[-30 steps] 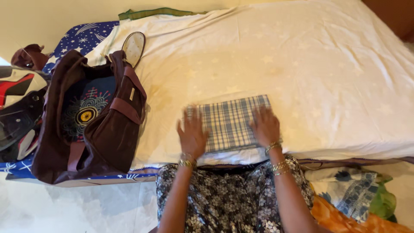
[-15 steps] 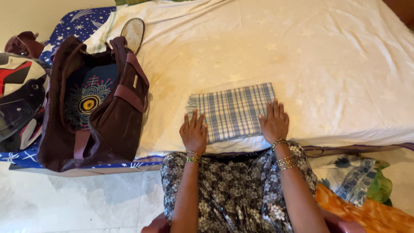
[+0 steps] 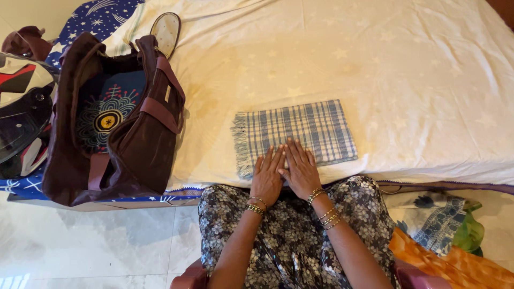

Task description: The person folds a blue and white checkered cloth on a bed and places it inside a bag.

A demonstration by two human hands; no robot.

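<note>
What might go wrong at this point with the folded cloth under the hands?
The checked cloth lies near the bed's front edge, so a pull toward the body may slide it off. Both hands, left and right, press only its near edge, so the far layers could shift and the fringe bunch.

You're in a home bedroom: a bed (image 3: 407,80) with a cream sheet, an open brown bag (image 3: 115,144) at its left edge, tiled floor (image 3: 96,246) below.

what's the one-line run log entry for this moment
left hand: flat on checked cloth | right hand: flat on cloth, beside left | cloth: folded, on bed
</note>
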